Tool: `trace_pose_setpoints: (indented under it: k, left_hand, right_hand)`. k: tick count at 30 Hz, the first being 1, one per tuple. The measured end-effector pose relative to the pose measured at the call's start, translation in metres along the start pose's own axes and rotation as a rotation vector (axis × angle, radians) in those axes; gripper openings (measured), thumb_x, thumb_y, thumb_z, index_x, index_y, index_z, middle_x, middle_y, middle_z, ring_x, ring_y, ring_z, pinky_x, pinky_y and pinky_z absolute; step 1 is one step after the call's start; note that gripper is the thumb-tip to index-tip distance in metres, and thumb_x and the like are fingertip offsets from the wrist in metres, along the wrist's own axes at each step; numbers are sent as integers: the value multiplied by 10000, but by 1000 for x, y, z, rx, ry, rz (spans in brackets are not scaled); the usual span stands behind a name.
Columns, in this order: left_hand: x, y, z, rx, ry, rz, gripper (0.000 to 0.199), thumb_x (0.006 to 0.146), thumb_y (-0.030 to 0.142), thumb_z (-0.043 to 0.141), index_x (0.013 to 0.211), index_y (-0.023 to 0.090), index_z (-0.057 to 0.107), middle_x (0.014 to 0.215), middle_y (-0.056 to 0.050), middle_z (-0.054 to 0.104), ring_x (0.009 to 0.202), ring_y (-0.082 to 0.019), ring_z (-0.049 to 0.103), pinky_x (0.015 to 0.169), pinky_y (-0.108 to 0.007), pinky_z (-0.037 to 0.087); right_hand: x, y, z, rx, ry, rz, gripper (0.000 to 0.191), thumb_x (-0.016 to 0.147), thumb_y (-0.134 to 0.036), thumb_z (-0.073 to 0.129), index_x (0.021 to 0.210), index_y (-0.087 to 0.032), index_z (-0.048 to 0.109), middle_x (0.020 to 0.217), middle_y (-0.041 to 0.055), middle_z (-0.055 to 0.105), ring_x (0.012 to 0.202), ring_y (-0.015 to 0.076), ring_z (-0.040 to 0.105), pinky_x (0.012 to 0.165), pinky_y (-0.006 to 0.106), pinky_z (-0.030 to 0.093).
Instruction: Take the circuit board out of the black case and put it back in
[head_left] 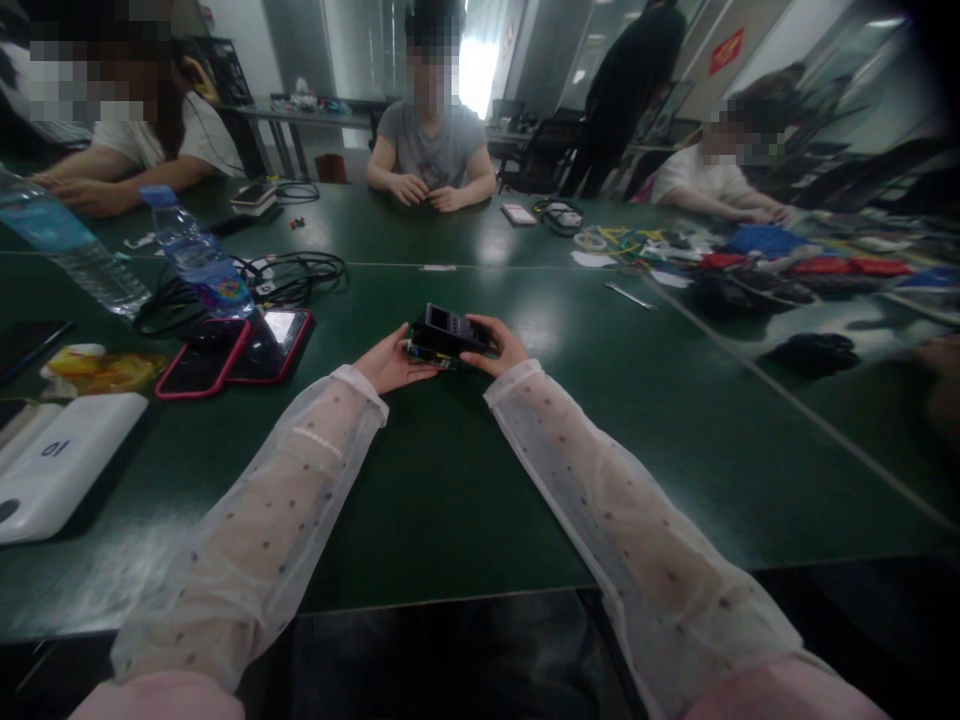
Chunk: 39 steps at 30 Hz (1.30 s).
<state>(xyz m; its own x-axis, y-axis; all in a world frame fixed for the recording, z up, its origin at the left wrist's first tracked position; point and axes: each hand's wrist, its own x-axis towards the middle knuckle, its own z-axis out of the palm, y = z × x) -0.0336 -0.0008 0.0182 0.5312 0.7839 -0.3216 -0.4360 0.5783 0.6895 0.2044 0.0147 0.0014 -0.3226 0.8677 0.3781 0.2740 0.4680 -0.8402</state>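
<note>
A small black device [446,328] with a dark screen and small buttons is held between my two hands above the green table [450,500]. Along its lower edge a part with yellow and blue bits shows. My left hand [391,360] supports its left end, palm up, fingers reaching beneath. Around its right end, my right hand [499,346] is closed, with fingers over the top and the thumb at the near side. Sheer dotted sleeves cover both forearms.
Left: two red-edged phones [196,362], water bottles [199,250], black cables [307,275], a white case [75,460]. Right: a wrench [630,296], a pile of coloured cables and bags [780,250]. Several people are around; one sits opposite [433,150].
</note>
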Motion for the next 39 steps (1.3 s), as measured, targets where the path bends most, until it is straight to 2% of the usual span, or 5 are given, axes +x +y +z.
trace_pose_setpoints:
  k: [11, 18, 25, 30, 39]
  left_hand:
    - [0, -1, -1, -25, 50, 43, 592, 962, 509, 362, 1424, 139, 359, 1183, -184, 627, 1043, -286, 645, 992, -464, 431]
    - [0, -1, -3, 12, 45, 26, 695, 910, 604, 427, 1373, 85, 429, 1115, -203, 657, 1129, -297, 602, 1008, -451, 431]
    - [-2, -3, 0, 18, 60, 79, 540, 863, 382, 643, 1298, 93, 507, 1126, -194, 652, 1086, -284, 623, 988, -439, 475]
    - [-7, -2, 2, 19, 59, 80, 467, 830, 209, 659, 1266, 114, 522, 1176, -193, 627, 1162, -291, 581, 1005, -446, 474]
    - [-8, -2, 3, 40, 81, 74, 376, 815, 166, 633, 1180, 109, 562, 1074, -168, 667, 1165, -284, 578, 1031, -445, 458]
  right_hand:
    - [-2, -3, 7, -58, -78, -39, 694, 652, -462, 780, 1270, -284, 519, 1277, 88, 573, 1159, 303, 576, 937, 504, 499]
    - [-7, 9, 16, -172, -97, -82, 616, 679, -351, 748, 1239, -269, 505, 1234, 72, 595, 1100, 276, 612, 955, 477, 490]
    - [-8, 8, 17, -210, -85, -36, 619, 668, -317, 753, 1234, -285, 502, 1203, 49, 610, 1057, 261, 631, 943, 461, 499]
    - [-9, 5, 17, -210, -78, -37, 622, 667, -310, 753, 1233, -269, 500, 1201, 58, 610, 1073, 268, 623, 949, 464, 496]
    - [-9, 4, 17, -188, -87, -41, 609, 667, -299, 751, 1221, -280, 500, 1224, 52, 596, 1103, 266, 611, 968, 466, 485]
